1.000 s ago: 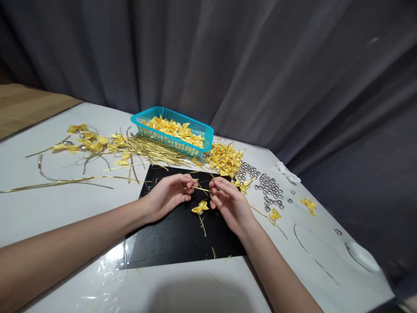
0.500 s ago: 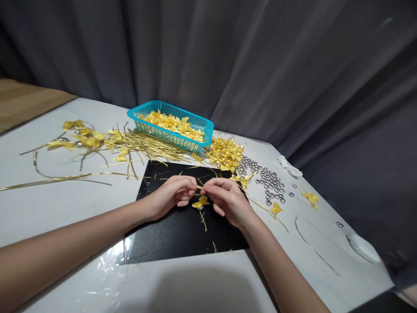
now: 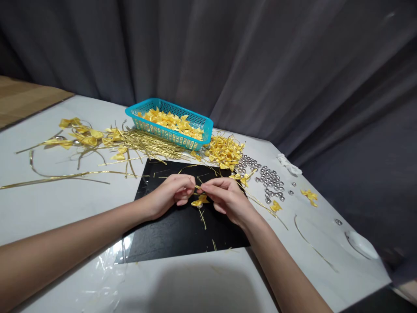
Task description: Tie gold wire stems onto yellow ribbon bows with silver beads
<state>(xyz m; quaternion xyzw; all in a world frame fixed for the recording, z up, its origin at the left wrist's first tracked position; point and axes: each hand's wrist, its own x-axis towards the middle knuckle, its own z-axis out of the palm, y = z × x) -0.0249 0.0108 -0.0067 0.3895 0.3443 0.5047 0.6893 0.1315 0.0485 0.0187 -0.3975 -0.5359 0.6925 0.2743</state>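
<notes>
Here, a gold wire (image 3: 198,187) spans the small gap between the two hands, above the black mat (image 3: 182,234) near its far edge. Its visible stretch lies nearly crosswise to the wearer's view, from left to right; its full length is hidden by the fingers.

The left hand (image 3: 174,193) has its fingers curled in, thumb and forefinger closed on the wire. The right hand (image 3: 228,198) pinches it between thumb and fingertips, close by the left.

Just below the wire sits a yellow ribbon bow (image 3: 200,200) — its long axis mostly crosswise, the right end slightly farther away — with thin wire ends (image 3: 202,218) pointing back toward the wearer.

Beyond the mat, a blue plastic basket (image 3: 208,124) holds more yellow bows, with a bundle of gold wires (image 3: 156,144) along its near side. To its right are a pile of yellow bows (image 3: 224,152) and scattered silver-coloured beads (image 3: 270,179) on the white table (image 3: 146,287).
</notes>
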